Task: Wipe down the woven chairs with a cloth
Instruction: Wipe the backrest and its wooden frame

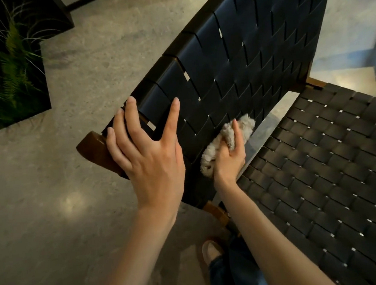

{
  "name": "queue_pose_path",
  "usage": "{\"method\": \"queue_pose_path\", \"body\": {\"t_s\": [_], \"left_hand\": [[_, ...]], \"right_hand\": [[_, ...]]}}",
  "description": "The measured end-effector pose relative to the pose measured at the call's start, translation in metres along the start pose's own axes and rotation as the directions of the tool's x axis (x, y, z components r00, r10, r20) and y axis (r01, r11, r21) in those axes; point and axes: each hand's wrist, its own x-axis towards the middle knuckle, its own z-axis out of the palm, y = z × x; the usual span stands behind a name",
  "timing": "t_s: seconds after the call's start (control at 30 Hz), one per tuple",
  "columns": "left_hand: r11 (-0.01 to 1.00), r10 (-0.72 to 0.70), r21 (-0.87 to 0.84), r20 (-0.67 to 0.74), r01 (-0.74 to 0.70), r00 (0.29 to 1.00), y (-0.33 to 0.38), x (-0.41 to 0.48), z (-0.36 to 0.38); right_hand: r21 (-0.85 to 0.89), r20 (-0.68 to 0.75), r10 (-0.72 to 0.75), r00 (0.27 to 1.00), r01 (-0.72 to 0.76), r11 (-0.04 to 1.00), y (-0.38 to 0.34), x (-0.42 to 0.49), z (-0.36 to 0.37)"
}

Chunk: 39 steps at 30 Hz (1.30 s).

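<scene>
Currently gripping cloth (208,157) in right hand (229,161), fingers curled round it, pressing it against lower part of chair backrest (254,57). Bracing with left hand (146,150), fingers spread and straight, flat on top rail, just beside wooden post (93,150) at 9 o'clock. Likely wiping next along backrest's long axis, toward 1 o'clock from cloth; right hand nearer. Chair seat (321,164) at 4 o'clock, probably not yet done. Planter (6,78) well apart at 10 o'clock.

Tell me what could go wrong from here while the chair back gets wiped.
The fluffy cloth, bunched in the right hand, could snag on strap edges of the woven backrest. The left hand only lies flat on the backrest's top, so a hard push might shift it.
</scene>
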Motion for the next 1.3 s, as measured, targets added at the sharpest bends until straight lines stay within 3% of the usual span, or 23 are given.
{"method": "queue_pose_path", "body": {"t_s": [0.13, 0.33, 0.5, 0.6, 0.8, 0.97, 1.03, 1.13, 1.3], "left_hand": [[0.997, -0.013, -0.071, 0.080, 0.019, 0.997, 0.000, 0.007, -0.016], [0.991, 0.039, -0.134, 0.123, -0.023, 0.992, 0.007, 0.036, -0.029], [0.987, 0.076, -0.155, 0.156, -0.052, 0.985, 0.019, 0.046, -0.018], [0.992, 0.057, -0.118, 0.141, -0.041, 0.988, 0.022, 0.045, -0.012], [0.998, 0.023, -0.059, 0.104, -0.017, 0.994, 0.026, 0.043, -0.003], [1.000, 0.021, -0.025, 0.064, -0.019, 0.998, 0.027, 0.042, 0.001], [0.999, 0.020, -0.028, 0.061, -0.018, 0.998, 0.027, 0.041, 0.001], [0.999, 0.020, -0.038, 0.049, -0.018, 0.999, 0.026, 0.041, 0.001], [0.998, 0.026, -0.059, 0.043, -0.024, 0.999, 0.024, 0.042, 0.000]], "right_hand": [[0.116, 0.098, -0.298, 0.950, 0.286, 0.951, -0.071, -0.009, 0.021], [0.149, 0.118, -0.390, 0.913, 0.372, 0.916, -0.127, -0.007, 0.042], [-0.116, 0.146, -0.548, 0.824, 0.564, 0.817, -0.112, 0.006, 0.051], [-0.249, 0.115, -0.538, 0.835, 0.549, 0.798, -0.087, 0.015, 0.050], [-0.316, 0.104, -0.396, 0.913, 0.408, 0.857, -0.040, 0.041, 0.031], [-0.263, 0.036, -0.166, 0.986, 0.169, 0.950, -0.027, 0.051, 0.014], [-0.207, 0.032, -0.229, 0.973, 0.231, 0.951, -0.040, 0.047, 0.012], [-0.190, 0.129, -0.449, 0.884, 0.467, 0.864, -0.073, 0.034, 0.025], [-0.147, 0.219, -0.465, 0.858, 0.500, 0.853, -0.102, 0.029, 0.037]]}}
